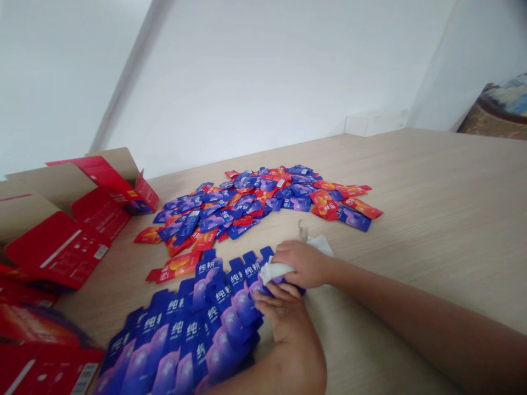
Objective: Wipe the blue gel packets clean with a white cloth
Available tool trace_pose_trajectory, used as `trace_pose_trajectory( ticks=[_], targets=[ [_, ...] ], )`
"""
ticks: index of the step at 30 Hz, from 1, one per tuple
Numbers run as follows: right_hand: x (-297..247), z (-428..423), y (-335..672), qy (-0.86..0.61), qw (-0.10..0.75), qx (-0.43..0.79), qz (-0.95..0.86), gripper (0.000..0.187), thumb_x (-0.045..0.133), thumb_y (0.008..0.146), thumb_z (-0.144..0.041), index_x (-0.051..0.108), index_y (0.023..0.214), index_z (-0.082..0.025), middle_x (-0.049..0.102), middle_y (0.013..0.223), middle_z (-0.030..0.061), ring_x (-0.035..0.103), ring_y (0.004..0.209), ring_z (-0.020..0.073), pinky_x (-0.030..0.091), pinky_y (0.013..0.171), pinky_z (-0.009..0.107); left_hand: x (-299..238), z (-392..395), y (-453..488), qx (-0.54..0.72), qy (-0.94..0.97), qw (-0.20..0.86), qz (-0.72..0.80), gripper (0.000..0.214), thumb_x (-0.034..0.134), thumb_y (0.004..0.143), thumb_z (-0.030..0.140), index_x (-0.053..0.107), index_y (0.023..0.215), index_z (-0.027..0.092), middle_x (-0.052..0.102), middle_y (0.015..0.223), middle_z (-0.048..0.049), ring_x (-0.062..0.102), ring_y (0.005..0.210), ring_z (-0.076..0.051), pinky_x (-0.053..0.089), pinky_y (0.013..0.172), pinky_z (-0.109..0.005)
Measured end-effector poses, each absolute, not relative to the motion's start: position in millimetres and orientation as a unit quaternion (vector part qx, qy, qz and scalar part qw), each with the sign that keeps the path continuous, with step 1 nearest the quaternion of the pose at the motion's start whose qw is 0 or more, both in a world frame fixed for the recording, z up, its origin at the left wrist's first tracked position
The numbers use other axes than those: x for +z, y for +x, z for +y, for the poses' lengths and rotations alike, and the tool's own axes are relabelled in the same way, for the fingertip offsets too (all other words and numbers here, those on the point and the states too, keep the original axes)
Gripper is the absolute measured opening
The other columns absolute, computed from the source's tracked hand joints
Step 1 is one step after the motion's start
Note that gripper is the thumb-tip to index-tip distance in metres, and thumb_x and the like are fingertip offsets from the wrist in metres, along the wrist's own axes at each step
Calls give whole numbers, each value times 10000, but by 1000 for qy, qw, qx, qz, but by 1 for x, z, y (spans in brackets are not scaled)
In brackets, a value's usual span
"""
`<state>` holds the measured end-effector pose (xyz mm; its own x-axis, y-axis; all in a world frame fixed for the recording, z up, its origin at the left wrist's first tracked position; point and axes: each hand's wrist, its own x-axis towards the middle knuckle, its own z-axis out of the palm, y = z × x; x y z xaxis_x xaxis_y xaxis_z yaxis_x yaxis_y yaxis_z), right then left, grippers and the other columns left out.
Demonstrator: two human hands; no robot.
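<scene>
White cloth (278, 270) was held bunched under the curled fingers of the right hand (304, 263), at the far right end of the overlapping blue-purple cartons (193, 329) spread on the bench (411, 219). It was stretched roughly crosswise: one end was left showing over the cartons, the other was seen behind the hand, slightly farther away to the right. The left hand (284, 312) was placed just nearer the viewer, its fingers laid at the cartons' end; whether its grip was closed could not be told. Open red boxes (61, 247) were lined along the left side, their contents mostly hidden. Beyond the cartons, red and blue sachets (242, 203) were heaped loosely.
</scene>
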<state>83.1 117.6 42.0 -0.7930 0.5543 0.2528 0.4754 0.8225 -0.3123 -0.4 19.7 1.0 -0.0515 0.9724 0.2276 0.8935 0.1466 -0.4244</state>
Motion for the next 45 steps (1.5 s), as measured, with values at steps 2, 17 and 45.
trace_pose_trajectory(
  ticks=[2, 17, 45],
  targets=[
    [40, 119, 83, -281, 155, 112, -941, 267, 581, 737, -262, 599, 973, -139, 576, 905, 79, 500, 880, 208, 365, 815, 328, 0, 20, -1, 84, -648, 237, -719, 416, 380, 766, -67, 668, 1010, 109, 633, 1114, -213, 612, 958, -368, 499, 775, -566],
    [45, 114, 81, -272, 152, 109, -944, 235, 568, 733, -253, 607, 934, -137, 585, 894, 78, 507, 851, 201, 375, 794, 311, 0, 20, -7, 69, -669, 208, -710, 414, 366, 784, -47, 662, 1030, 106, 634, 1105, -226, 609, 956, -380, 503, 753, -567],
    [42, 123, 88, -322, 184, 87, -925, 265, 568, 740, -203, 599, 1000, -161, 580, 943, 72, 489, 907, 211, 352, 825, 334, -4, 21, -8, 91, -657, 280, -694, 372, 406, 766, -43, 677, 977, 101, 638, 1096, -219, 633, 908, -365, 533, 706, -516]
  ],
)
